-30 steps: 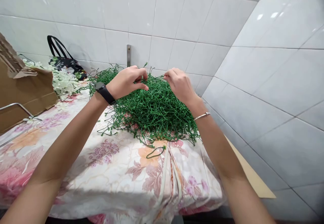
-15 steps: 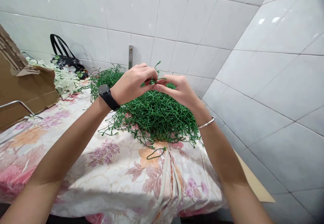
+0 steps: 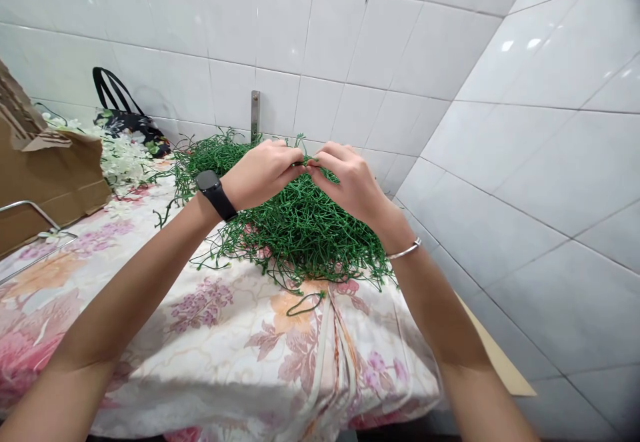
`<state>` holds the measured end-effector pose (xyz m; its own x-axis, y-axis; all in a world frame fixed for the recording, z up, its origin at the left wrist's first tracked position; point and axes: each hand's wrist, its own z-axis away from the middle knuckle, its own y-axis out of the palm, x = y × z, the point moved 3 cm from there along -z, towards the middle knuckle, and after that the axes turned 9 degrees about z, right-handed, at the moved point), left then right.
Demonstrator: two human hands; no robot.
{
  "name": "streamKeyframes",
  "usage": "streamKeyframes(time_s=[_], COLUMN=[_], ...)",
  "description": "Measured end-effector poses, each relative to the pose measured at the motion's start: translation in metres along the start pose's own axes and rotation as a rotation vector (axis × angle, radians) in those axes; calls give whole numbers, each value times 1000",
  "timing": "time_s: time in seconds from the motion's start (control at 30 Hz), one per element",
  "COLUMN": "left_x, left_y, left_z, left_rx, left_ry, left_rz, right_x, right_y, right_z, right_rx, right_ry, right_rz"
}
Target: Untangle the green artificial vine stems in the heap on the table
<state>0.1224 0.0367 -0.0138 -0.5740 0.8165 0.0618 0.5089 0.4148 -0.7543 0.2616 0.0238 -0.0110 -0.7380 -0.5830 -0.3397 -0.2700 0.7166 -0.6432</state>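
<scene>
Green plastic sprig [image 3: 305, 159], thin and wiry, is pinched between the fingertips of both hands just above the top of a big heap of green artificial stems [image 3: 300, 225], which lies on the counter [image 3: 210, 335] close to the tiled corner. The left hand [image 3: 263, 174], with a black smartwatch [image 3: 215, 193] on its wrist, has its thumb and fingers pressed together on the sprig from the left; the right hand [image 3: 347, 182], with a thin silver bangle [image 3: 404, 251] on its wrist, nips it from the right, so the fingertips of the two hands almost touch. A single loose green stem [image 3: 304, 303] lies on the floral tablecloth just in front of the heap. To the left of the heap is a cluster of white artificial flowers [image 3: 123, 159], and behind it a dark floral bag [image 3: 127, 122] with black handles leans at the wall. A torn cardboard box [image 3: 47, 169] stands at the far left, with a metal wire handle [image 3: 30, 212] beside it.
</scene>
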Motion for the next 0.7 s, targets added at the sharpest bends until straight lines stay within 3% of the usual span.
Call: streamKeyframes(time_s=[0.17,0.33,0.53,0.7], left_x=[-3,-2,-6,-3], left_y=[10,12,11,14], left_z=[-1,0,0,0], left_rx=[69,33,-23,11], left_ry=[19,-4,-10,-12], left_rz=[-48,-142,-220,-216], right_x=[3,5,1,-3], right_y=[2,9,12,17], right_z=[1,2,3,5], right_rx=[43,139,73,3], right_ry=[6,133,221,218], right_rz=[-18,-105,-107,-34])
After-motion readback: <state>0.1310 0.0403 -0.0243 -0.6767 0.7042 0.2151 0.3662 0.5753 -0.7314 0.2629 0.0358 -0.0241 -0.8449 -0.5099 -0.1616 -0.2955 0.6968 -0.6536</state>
